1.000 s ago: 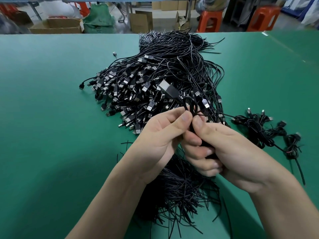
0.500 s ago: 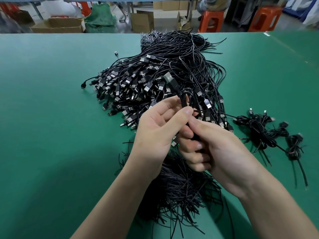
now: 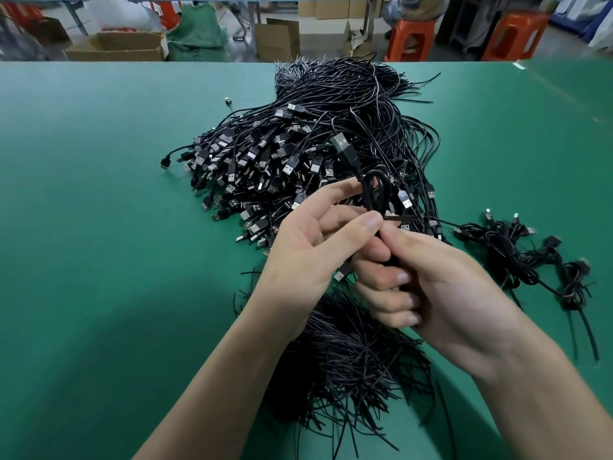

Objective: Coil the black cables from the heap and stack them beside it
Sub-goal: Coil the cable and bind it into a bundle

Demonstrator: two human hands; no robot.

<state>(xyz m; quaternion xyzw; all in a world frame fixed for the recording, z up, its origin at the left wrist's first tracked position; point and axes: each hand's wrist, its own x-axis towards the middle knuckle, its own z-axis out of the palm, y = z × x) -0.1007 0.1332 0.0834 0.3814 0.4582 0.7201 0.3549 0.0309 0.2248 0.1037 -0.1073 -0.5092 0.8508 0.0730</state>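
Our right hand (image 3: 441, 287) grips a half-coiled black cable (image 3: 374, 190) in front of the heap (image 3: 298, 151). Our left hand (image 3: 308, 254) pinches the cable's loop between thumb and forefinger. Coiled cables (image 3: 517, 250) lie on the green desk (image 3: 99, 194), just right of the heap.

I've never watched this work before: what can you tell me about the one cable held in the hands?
The held cable is thin, black and looks plastic-coated. Its USB plug, metal tip up, sticks out above a small upright loop. The left hand pinches the loop's base between thumb and fingers; the right hand grips the folded rest in curled fingers. It is held above the near edge of the heap.
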